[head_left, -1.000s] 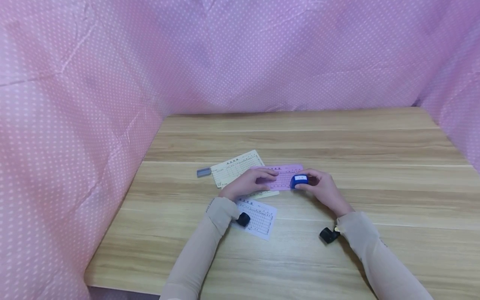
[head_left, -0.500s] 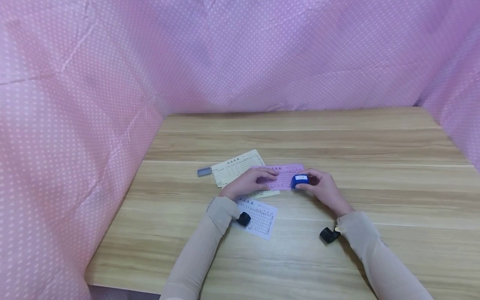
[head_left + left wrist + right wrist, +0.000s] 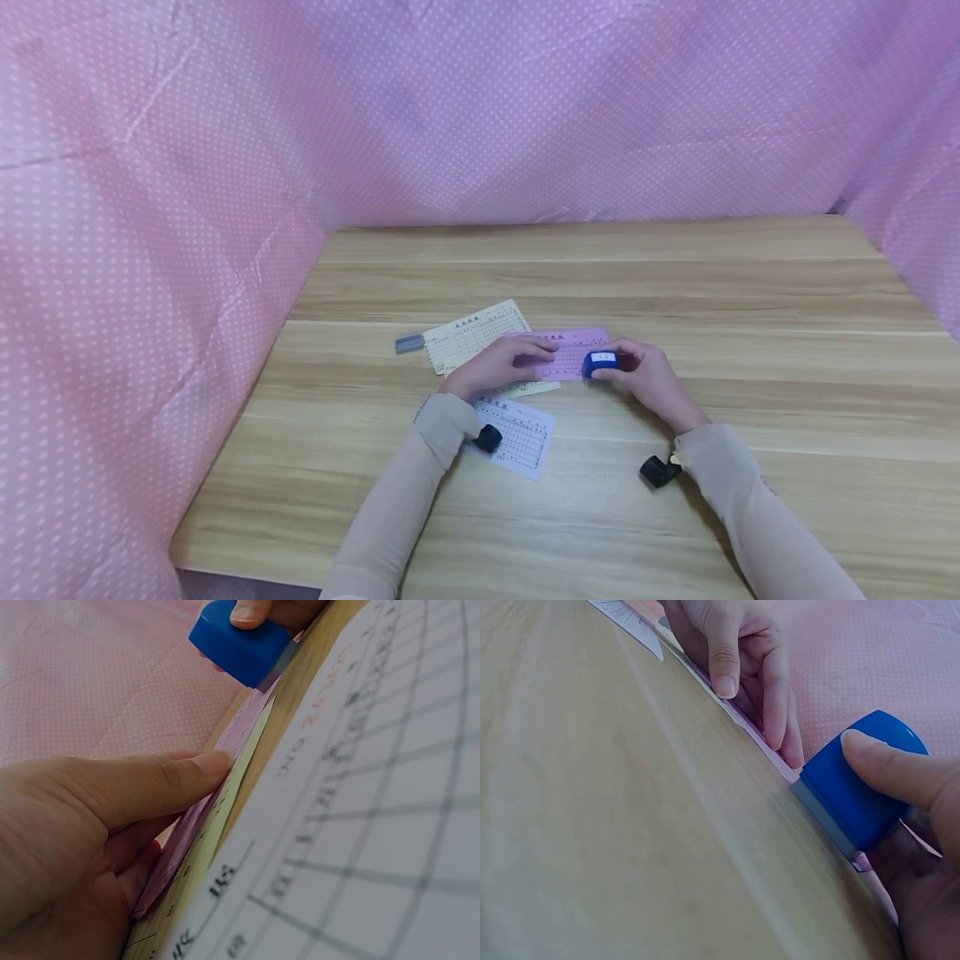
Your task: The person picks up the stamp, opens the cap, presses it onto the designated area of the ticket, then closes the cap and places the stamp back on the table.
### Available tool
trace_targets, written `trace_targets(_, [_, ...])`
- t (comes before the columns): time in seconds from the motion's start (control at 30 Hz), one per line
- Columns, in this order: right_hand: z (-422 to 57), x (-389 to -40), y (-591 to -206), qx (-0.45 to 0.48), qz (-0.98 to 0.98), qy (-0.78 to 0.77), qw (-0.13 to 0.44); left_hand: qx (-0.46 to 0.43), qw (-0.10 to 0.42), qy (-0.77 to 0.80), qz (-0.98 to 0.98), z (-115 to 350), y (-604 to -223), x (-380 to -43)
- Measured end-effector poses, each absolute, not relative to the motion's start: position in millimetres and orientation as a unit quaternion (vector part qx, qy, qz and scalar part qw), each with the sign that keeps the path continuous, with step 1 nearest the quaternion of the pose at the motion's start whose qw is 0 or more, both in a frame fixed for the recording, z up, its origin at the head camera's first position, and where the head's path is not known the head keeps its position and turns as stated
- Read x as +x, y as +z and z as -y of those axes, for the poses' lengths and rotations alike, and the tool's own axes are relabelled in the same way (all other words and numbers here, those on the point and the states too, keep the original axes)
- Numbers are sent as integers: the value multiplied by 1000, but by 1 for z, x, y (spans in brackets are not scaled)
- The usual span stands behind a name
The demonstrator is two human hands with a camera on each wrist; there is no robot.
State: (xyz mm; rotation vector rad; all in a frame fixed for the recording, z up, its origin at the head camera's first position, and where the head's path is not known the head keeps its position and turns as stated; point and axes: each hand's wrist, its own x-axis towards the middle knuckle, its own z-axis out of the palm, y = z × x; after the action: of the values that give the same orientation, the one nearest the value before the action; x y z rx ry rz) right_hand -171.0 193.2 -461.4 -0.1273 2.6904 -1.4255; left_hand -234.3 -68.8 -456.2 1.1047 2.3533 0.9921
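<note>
Head view, hidden parts: the left hand [image 3: 501, 365] covers the left half of the pink slip [image 3: 570, 352]; the printing on all three slips is too small to read.
Left wrist view, cut off: the white slip [image 3: 375, 847] fills the lower right of the frame, blurred and running off the edges; only a thumb tip of the other hand shows, at the top edge.
Right wrist view, cut off: the right hand [image 3: 922, 825] leaves the frame at the right edge, so only the thumb and part of the palm show.
Stamp place: the blue stamp [image 3: 600, 362] stands just right of centre in the head view, on the right end of the pink slip.
Stamp direction: its labelled top faces up and its grey base is down on the paper; its long axis runs left to right across the frame, along the slip.
Right hand grip: pinches the stamp, thumb on the near side, other fingers behind it.
Left hand grip: fingers straight and together, pressing flat on the pink slip.
Nearby: a cream slip [image 3: 472, 333] lies partly under the pink one, a small grey block [image 3: 408, 342] to its left on the wooden table [image 3: 675, 275].
</note>
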Motion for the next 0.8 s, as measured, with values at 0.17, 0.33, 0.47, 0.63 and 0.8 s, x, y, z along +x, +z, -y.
trace_targets(0.17, [-194,-172,-462,-44,-880,-470,51,391,177,352,-832,69,-456,-234])
trace_targets(0.33, [-194,-171,-462,-46,-880,-469,52,387,180,352,-833,69,-456,-234])
trace_targets(0.47, [-194,-171,-462,-51,-885,-461,46,383,184,351,-834,68,-456,-234])
trace_targets(0.63, [-194,-170,-460,-58,-887,-455,40,383,182,350,-835,68,-456,-234])
trace_targets(0.8, [-192,-170,-459,-63,-885,-458,43,382,183,351,-835,69,-456,-234])
